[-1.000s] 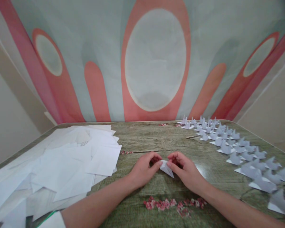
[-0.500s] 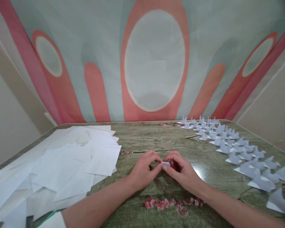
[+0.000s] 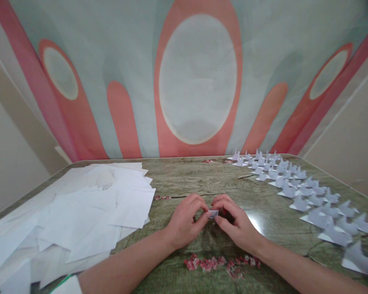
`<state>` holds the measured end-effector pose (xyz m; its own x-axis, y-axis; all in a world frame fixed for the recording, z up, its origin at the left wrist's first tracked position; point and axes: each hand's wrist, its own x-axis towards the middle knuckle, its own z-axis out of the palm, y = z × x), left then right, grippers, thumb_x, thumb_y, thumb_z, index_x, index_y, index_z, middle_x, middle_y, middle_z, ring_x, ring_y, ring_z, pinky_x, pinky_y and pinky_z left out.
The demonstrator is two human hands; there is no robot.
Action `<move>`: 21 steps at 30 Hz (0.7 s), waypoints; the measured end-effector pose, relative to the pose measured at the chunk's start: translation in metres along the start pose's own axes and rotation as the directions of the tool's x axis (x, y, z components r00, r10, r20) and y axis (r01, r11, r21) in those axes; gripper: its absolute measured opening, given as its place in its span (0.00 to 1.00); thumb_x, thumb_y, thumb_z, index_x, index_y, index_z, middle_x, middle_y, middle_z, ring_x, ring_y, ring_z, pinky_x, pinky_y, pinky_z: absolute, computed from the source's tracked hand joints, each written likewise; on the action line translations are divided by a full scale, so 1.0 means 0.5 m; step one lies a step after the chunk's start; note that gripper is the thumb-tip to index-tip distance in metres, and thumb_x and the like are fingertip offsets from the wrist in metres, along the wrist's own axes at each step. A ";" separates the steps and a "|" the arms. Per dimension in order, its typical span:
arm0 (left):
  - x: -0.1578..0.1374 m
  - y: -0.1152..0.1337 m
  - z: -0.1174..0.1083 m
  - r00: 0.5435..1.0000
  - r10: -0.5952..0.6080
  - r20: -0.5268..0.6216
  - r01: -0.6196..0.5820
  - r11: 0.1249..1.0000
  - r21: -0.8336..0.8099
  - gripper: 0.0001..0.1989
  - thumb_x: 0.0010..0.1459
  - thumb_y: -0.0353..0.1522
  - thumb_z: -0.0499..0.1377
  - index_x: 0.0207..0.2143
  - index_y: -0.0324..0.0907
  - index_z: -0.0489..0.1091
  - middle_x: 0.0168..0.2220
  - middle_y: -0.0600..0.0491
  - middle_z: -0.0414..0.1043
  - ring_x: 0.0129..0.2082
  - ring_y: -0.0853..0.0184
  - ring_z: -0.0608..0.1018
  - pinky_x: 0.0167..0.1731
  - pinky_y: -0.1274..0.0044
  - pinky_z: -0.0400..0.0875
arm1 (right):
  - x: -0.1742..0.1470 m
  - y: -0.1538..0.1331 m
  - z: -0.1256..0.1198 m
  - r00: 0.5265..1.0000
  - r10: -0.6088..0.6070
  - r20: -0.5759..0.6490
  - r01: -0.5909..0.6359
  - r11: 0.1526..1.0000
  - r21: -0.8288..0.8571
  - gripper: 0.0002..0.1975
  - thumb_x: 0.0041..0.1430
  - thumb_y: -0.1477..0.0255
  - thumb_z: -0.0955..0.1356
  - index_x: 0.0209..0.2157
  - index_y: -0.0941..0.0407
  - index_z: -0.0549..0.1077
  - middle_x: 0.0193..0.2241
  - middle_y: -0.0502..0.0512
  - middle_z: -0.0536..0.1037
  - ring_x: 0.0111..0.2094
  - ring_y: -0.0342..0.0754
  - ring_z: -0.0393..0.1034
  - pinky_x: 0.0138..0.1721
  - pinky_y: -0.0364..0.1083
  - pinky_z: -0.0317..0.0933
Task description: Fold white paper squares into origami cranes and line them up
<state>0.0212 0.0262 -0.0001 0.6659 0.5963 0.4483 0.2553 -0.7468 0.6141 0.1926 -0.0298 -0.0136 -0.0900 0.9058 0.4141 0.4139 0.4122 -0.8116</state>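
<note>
A small folded piece of white paper [image 3: 214,213] is held just above the middle of the table, between my two hands. The thumb and fingertips of my left hand [image 3: 188,220] pinch its left end. On its right end, the thumb and fingers of my right hand [image 3: 235,220] are closed. Most of the piece is covered by the fingertips, so its full shape is hidden. Several folded white paper birds [image 3: 317,216] stand in rows along the right side of the table.
A wide, loose pile of white paper sheets [image 3: 88,212] covers the left of the table. The wood-patterned tabletop [image 3: 190,175] carries printed pink flowers [image 3: 205,262]. Behind the far edge hangs a green and coral backdrop [image 3: 199,81].
The fingers of my right hand have shifted slightly on the folded paper, and more of its middle shows between the hands. The whole view has moved a little.
</note>
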 end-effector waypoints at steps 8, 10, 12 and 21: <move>-0.002 -0.003 -0.001 1.000 0.004 0.016 -0.004 1.000 0.021 0.07 0.61 0.33 0.50 0.32 0.41 0.63 0.34 0.50 0.65 0.37 0.66 0.68 0.38 0.74 0.62 | -0.003 -0.006 -0.005 1.000 -0.015 -0.003 0.014 0.999 -0.039 0.08 0.52 0.78 0.61 0.33 0.55 0.67 0.38 0.56 0.66 0.43 0.50 0.61 0.45 0.49 0.57; -0.002 -0.003 -0.001 1.000 0.002 0.018 -0.002 1.000 0.025 0.06 0.61 0.32 0.49 0.32 0.41 0.63 0.34 0.50 0.65 0.37 0.66 0.67 0.39 0.74 0.62 | -0.005 -0.005 -0.005 0.999 -0.033 -0.020 0.031 0.995 -0.094 0.09 0.52 0.79 0.61 0.34 0.54 0.67 0.39 0.56 0.66 0.44 0.51 0.61 0.46 0.50 0.56; -0.003 -0.005 0.000 1.000 -0.002 0.020 0.002 1.000 0.029 0.06 0.61 0.32 0.49 0.32 0.40 0.63 0.34 0.50 0.64 0.37 0.66 0.67 0.39 0.74 0.62 | -0.007 -0.003 -0.005 0.997 -0.063 -0.040 0.056 0.986 -0.154 0.09 0.51 0.79 0.62 0.34 0.54 0.67 0.39 0.56 0.65 0.45 0.52 0.60 0.46 0.51 0.56; -0.004 -0.005 -0.002 1.000 -0.005 0.009 0.005 1.000 0.018 0.05 0.62 0.31 0.49 0.33 0.40 0.62 0.35 0.50 0.64 0.39 0.66 0.67 0.40 0.74 0.62 | -0.008 0.001 -0.003 0.989 -0.127 -0.075 0.097 0.942 -0.320 0.12 0.50 0.80 0.61 0.35 0.54 0.68 0.41 0.57 0.65 0.46 0.54 0.60 0.47 0.53 0.56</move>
<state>0.0186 0.0271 -0.0017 0.6707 0.5977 0.4392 0.2713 -0.7488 0.6048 0.1947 -0.0332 -0.0150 -0.0737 0.8362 0.5435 0.6712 0.4446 -0.5931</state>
